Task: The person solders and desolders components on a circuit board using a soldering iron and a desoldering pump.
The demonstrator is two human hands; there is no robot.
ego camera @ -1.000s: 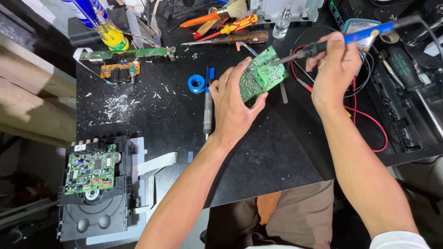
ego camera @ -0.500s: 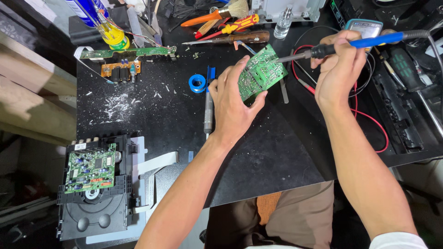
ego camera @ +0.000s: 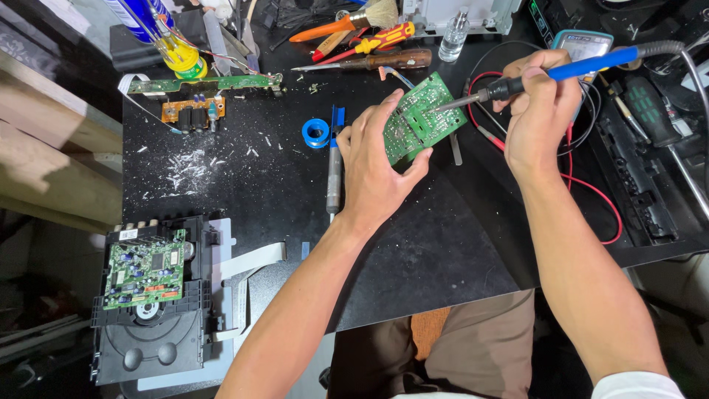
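Left hand (ego camera: 377, 166) grips a green circuit board (ego camera: 421, 118), tilted above the black table (ego camera: 244, 185). Right hand (ego camera: 539, 111) holds a blue-handled soldering iron (ego camera: 546, 75), tip touching the board. Blue solder spool (ego camera: 316, 133) lies just left of the hand.

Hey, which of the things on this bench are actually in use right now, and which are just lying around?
In use:
left hand holding the green board
right hand holding the soldering iron, tip on the board

Lying about:
solder spool
screwdrivers
brush
small bottle
multimeter
disc drive
orange board
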